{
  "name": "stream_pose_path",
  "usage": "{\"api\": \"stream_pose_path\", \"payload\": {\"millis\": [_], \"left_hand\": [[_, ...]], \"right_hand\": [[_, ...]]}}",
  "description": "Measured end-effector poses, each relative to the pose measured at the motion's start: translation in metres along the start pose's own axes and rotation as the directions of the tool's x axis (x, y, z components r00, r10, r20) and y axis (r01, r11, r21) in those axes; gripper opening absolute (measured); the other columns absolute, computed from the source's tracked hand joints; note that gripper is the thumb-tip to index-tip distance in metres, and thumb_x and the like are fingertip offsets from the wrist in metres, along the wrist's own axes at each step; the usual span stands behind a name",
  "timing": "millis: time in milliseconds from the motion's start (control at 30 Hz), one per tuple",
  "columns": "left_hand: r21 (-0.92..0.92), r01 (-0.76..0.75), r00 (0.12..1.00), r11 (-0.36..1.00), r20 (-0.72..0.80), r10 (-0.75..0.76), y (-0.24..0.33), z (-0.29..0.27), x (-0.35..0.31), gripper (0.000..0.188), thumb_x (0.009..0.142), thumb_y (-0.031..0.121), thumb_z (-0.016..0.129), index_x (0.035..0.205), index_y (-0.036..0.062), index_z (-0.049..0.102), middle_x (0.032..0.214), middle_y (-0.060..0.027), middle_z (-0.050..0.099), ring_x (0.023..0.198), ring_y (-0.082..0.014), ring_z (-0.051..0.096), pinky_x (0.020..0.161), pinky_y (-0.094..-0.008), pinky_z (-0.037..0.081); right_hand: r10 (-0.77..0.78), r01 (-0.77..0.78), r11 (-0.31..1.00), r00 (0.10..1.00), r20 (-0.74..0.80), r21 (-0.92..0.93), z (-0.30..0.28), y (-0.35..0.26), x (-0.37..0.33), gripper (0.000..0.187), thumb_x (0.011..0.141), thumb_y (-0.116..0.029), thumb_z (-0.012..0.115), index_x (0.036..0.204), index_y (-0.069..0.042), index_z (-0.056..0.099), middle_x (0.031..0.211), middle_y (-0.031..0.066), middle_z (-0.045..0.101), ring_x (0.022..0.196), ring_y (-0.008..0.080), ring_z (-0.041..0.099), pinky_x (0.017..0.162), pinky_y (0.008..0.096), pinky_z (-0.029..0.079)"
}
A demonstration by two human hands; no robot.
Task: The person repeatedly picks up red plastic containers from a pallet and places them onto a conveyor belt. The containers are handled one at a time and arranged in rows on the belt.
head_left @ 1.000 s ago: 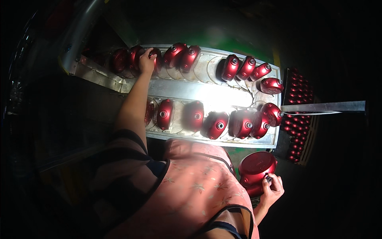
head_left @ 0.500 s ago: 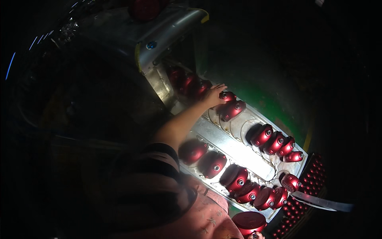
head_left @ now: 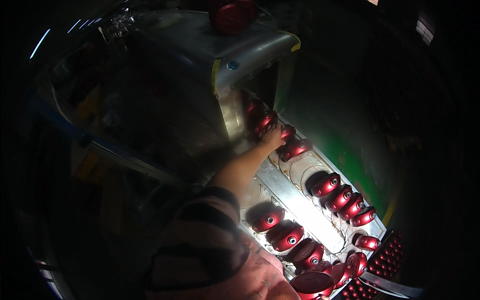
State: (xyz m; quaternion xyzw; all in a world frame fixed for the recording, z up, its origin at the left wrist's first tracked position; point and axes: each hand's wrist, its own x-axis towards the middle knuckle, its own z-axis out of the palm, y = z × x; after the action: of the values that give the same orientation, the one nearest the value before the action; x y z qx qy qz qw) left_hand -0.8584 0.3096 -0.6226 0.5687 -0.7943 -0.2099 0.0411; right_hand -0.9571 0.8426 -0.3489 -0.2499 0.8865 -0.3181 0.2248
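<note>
My left hand (head_left: 273, 137) reaches across the metal conveyor (head_left: 280, 182), its fingers bent around a glossy red, round pan-like piece (head_left: 288, 132). Another red piece (head_left: 297, 149) sits just beside that one, towards me. At the bottom edge, my right hand (head_left: 324, 298) is mostly cut off. Its fingertips show at a larger-looking red pan-like piece (head_left: 312, 284), which has a flat, dark round face and seems gripped by them. Several similar red pieces with silver studs stand tilted in both lanes, such as one in the near lane (head_left: 267, 219) and one in the far lane (head_left: 324, 184).
A metal hood (head_left: 250, 55) covers the conveyor's far end, with a blue button (head_left: 233, 65) and a red round thing (head_left: 232, 17) on top. Beyond the lower right end stands a rack of small red knobs (head_left: 390, 257). A pale strip (head_left: 392, 286) juts out there.
The view has shifted, so the hood sits farther right. My left hand's fingers have bent more around the red piece. The piece at my right hand now overlaps the conveyor's near lane.
</note>
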Motion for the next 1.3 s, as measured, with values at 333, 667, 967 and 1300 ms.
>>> {"api": "stream_pose_path", "payload": {"millis": [333,667,967,1300], "left_hand": [[-0.816,-0.114,0.930,0.567,0.114,0.350,-0.048,-0.100,-0.131,0.064,0.083,0.010,0.073,0.141,0.0070,0.046,0.129,-0.0109,0.062,0.110,-0.0183,0.060,0.091,-0.0329,0.051],[-0.878,-0.194,0.751,0.437,0.153,0.642,-0.068,-0.246,-0.236,0.084,0.072,0.032,0.082,0.143,0.0025,0.046,0.141,-0.0119,0.053,0.130,-0.0219,0.047,0.110,-0.0393,0.034],[-0.917,0.008,0.554,0.398,0.336,0.762,-0.068,-0.240,-0.242,0.096,0.064,0.029,0.088,0.143,-0.0001,0.043,0.142,-0.0129,0.051,0.133,-0.0229,0.044,0.111,-0.0372,0.033],[-0.879,0.343,0.456,0.330,0.463,0.760,-0.058,-0.209,-0.238,0.095,0.063,0.021,0.087,0.142,-0.0032,0.041,0.133,-0.0150,0.057,0.125,-0.0223,0.051,0.108,-0.0356,0.037]], "right_hand": [[-0.397,0.364,0.906,0.908,0.133,0.216,0.044,-0.085,0.062,0.024,0.064,0.004,0.071,0.088,-0.001,0.075,0.069,0.0024,0.061,0.060,0.0081,0.053,0.056,0.0223,0.042],[-0.753,0.498,0.633,0.572,0.325,0.592,0.145,-0.190,0.094,0.029,0.061,0.009,0.074,0.088,-0.001,0.075,0.060,-0.0016,0.054,0.052,0.0047,0.047,0.053,0.0208,0.037],[-0.791,0.351,0.601,0.387,0.473,0.718,0.183,-0.202,0.079,0.031,0.061,0.005,0.074,0.090,-0.006,0.077,0.060,-0.0023,0.052,0.055,0.0069,0.047,0.055,0.0227,0.038],[-0.785,0.374,0.613,0.388,0.483,0.696,0.187,-0.194,0.086,0.030,0.061,0.006,0.073,0.088,-0.006,0.077,0.060,-0.0020,0.051,0.056,0.0076,0.046,0.054,0.0234,0.038]]}}
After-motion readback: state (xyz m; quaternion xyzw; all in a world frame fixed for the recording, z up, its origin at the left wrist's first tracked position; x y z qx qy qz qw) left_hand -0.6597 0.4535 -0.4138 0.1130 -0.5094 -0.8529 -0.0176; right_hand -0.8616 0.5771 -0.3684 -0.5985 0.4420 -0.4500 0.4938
